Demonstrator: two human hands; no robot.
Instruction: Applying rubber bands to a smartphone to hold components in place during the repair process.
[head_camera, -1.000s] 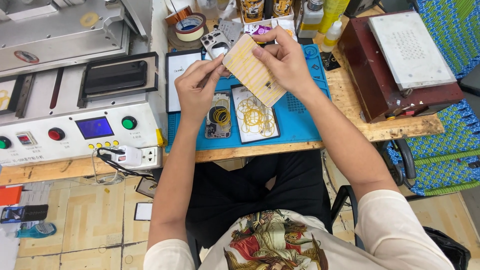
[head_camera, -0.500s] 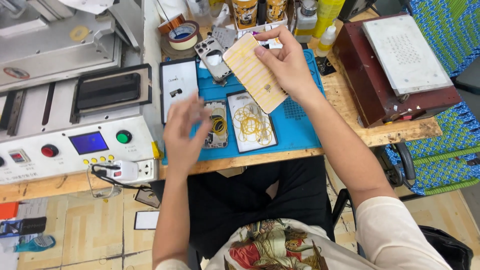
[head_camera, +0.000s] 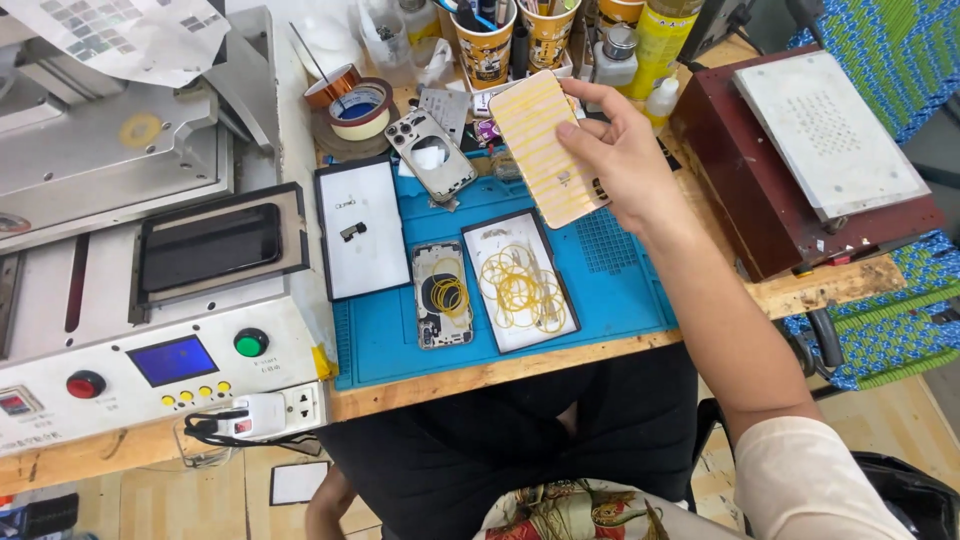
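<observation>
Right hand grip is clamped on a striped phone back panel, held tilted above the blue mat on the worktop. Below it lie a white tray of yellow rings and a phone frame. Left hand hangs low beside the lap; its grip cannot be determined.

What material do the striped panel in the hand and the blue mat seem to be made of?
The striped panel in the right hand looks like rigid glass or plastic, smooth and flat, though which is uncertain. The blue mat looks like matte silicone or rubber, with moulded grid cells.
</observation>
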